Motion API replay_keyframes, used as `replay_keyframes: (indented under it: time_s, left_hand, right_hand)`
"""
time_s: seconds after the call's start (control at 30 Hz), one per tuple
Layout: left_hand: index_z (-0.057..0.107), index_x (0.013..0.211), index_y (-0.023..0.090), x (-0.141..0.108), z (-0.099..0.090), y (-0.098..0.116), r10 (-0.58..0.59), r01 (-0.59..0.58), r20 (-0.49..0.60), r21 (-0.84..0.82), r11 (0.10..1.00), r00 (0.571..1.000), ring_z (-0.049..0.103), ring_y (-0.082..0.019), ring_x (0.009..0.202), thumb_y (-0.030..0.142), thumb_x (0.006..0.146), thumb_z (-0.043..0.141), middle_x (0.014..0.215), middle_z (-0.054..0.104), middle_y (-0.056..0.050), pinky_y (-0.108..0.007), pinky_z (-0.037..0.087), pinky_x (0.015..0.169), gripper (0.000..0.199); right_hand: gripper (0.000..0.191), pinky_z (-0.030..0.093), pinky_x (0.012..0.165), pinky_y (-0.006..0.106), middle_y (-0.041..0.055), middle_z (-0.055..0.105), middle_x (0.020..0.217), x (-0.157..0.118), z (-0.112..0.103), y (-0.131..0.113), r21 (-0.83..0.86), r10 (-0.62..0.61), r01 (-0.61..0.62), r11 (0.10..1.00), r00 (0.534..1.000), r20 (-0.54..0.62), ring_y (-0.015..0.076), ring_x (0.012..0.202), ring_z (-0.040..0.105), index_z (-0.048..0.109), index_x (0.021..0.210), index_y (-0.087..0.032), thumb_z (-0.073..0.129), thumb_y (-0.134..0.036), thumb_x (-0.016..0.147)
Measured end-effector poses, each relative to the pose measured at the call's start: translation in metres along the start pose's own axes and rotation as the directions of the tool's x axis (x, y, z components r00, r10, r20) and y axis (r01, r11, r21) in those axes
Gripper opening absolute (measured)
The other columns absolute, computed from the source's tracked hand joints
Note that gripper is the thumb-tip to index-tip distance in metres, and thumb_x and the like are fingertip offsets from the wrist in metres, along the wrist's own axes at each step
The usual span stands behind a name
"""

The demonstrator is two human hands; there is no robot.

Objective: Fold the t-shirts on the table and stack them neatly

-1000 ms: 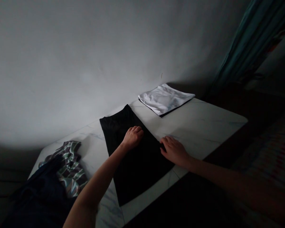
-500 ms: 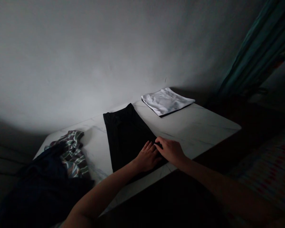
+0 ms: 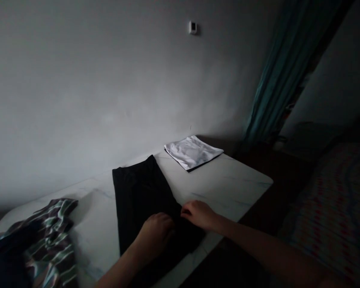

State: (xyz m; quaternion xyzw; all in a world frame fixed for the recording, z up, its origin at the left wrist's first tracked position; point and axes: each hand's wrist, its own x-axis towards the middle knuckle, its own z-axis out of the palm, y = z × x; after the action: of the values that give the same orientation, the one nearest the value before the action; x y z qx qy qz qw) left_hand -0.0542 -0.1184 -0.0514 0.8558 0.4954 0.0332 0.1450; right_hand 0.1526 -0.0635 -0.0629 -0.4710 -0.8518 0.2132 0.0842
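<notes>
A long black garment (image 3: 141, 192) lies flat on the white marble-patterned table (image 3: 225, 188), its near end bunched. My left hand (image 3: 154, 236) sits on that near end, fingers curled into the cloth and partly lost in shadow. My right hand (image 3: 199, 215) is at the garment's right edge, with its fingertips pinching the black fabric. A folded white cloth (image 3: 192, 152) lies at the far end of the table, with a dark layer beneath it. The hands are well apart from it.
A crumpled striped garment (image 3: 51, 236) and dark navy cloth (image 3: 6, 260) lie at the table's left. The table's right edge drops to a patterned bedspread (image 3: 327, 208). A teal curtain (image 3: 282, 68) hangs behind, beside a grey wall.
The view has tilted up and shifted, so more wall shows. Since a second ago, my left hand has slid from mid-garment to its near end, beside my right hand, and the cloth there is bunched.
</notes>
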Motion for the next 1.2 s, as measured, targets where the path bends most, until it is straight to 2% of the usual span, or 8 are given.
replay_keyframes:
  time_s: [0.17, 0.3, 0.5, 0.57, 0.73, 0.87, 1.03, 1.2]
  left_hand:
    - [0.068, 0.092, 0.023, 0.040, -0.028, -0.047, -0.248, 0.255, -0.114, 0.047, 0.966, 0.962, 0.069, -0.019, 0.092, 0.020, 0.093, 0.047, 0.098, 0.073, -0.004, -0.029, 0.051, 0.082, 0.021]
    - [0.064, 0.104, 0.021, 0.071, -0.049, -0.097, -0.418, 0.461, -0.275, 0.112, 0.880, 0.866, 0.066, -0.021, 0.105, 0.025, 0.095, 0.051, 0.112, 0.071, -0.007, -0.030, 0.049, 0.088, 0.017]
    - [0.055, 0.122, 0.014, 0.115, -0.073, -0.152, -0.635, 0.700, -0.360, 0.079, 0.710, 0.684, 0.060, -0.029, 0.118, 0.039, 0.097, 0.047, 0.127, 0.062, -0.016, -0.036, 0.049, 0.093, 0.037]
    - [0.053, 0.126, 0.013, 0.128, -0.076, -0.166, -0.676, 0.733, -0.350, 0.050, 0.678, 0.648, 0.058, -0.030, 0.121, 0.043, 0.097, 0.046, 0.131, 0.060, -0.018, -0.037, 0.047, 0.096, 0.042]
    - [0.055, 0.125, 0.013, 0.153, -0.076, -0.191, -0.732, 0.769, -0.289, 0.019, 0.639, 0.616, 0.052, -0.032, 0.129, 0.044, 0.088, 0.060, 0.134, 0.059, -0.019, -0.039, 0.043, 0.102, 0.048]
    - [0.061, 0.118, 0.015, 0.158, -0.073, -0.205, -0.777, 0.793, -0.228, -0.028, 0.608, 0.587, 0.056, -0.034, 0.125, 0.039, 0.081, 0.069, 0.126, 0.065, -0.018, -0.044, 0.043, 0.101, 0.045]
    - [0.066, 0.112, 0.025, 0.145, -0.073, -0.224, -0.787, 0.790, -0.203, -0.085, 0.607, 0.583, 0.064, -0.025, 0.114, 0.031, 0.082, 0.064, 0.121, 0.070, -0.007, -0.033, 0.049, 0.090, 0.030]
    - [0.066, 0.107, 0.022, 0.133, -0.070, -0.233, -0.790, 0.792, -0.206, -0.095, 0.603, 0.577, 0.064, -0.024, 0.108, 0.033, 0.083, 0.065, 0.116, 0.070, -0.007, -0.031, 0.050, 0.083, 0.026]
  right_hand:
    - [0.018, 0.048, 0.079, 0.028, 0.0086, 0.071, 0.108, 0.015, 0.007, -0.008, -0.166, 0.043, -0.050, 0.985, 0.998, -0.043, 0.0221, 0.097, 0.067, 0.068, 0.102, -0.018, 0.066, -0.028, 0.087]
    - [0.014, 0.048, 0.081, 0.029, 0.0084, 0.071, 0.105, 0.043, 0.000, -0.010, -0.178, -0.001, -0.009, 0.984, 0.999, -0.054, 0.0217, 0.097, 0.067, 0.067, 0.101, -0.018, 0.062, -0.027, 0.091]
    - [0.023, 0.045, 0.093, 0.026, 0.0098, 0.069, 0.115, 0.148, -0.015, -0.011, -0.138, -0.135, 0.113, 0.984, 0.978, -0.161, 0.0177, 0.109, 0.064, 0.068, 0.109, -0.016, 0.049, -0.014, 0.096]
    - [0.028, 0.045, 0.095, 0.026, 0.0117, 0.069, 0.119, 0.187, -0.014, -0.009, -0.147, -0.155, 0.132, 0.980, 0.976, -0.154, 0.0184, 0.112, 0.063, 0.068, 0.113, -0.014, 0.045, -0.010, 0.096]
    - [0.037, 0.045, 0.101, 0.031, 0.0171, 0.064, 0.130, 0.261, 0.000, -0.002, -0.173, -0.178, 0.155, 0.973, 0.976, -0.127, 0.0221, 0.122, 0.060, 0.066, 0.122, -0.011, 0.039, -0.008, 0.096]
    - [0.043, 0.039, 0.110, 0.038, 0.0202, 0.046, 0.149, 0.296, 0.016, 0.003, -0.189, -0.196, 0.168, 0.967, 0.970, -0.140, 0.0252, 0.137, 0.047, 0.053, 0.140, -0.010, 0.038, -0.018, 0.100]
    - [0.056, 0.025, 0.117, 0.055, 0.0143, 0.028, 0.160, 0.320, 0.033, 0.028, -0.260, -0.198, 0.165, 0.951, 0.974, -0.106, 0.0305, 0.147, 0.027, 0.034, 0.154, -0.019, 0.035, -0.041, 0.103]
    - [0.056, 0.018, 0.119, 0.056, 0.0110, 0.023, 0.162, 0.326, 0.026, 0.047, -0.287, -0.123, 0.110, 0.952, 0.992, -0.028, 0.0302, 0.149, 0.024, 0.030, 0.156, -0.023, 0.031, -0.041, 0.103]
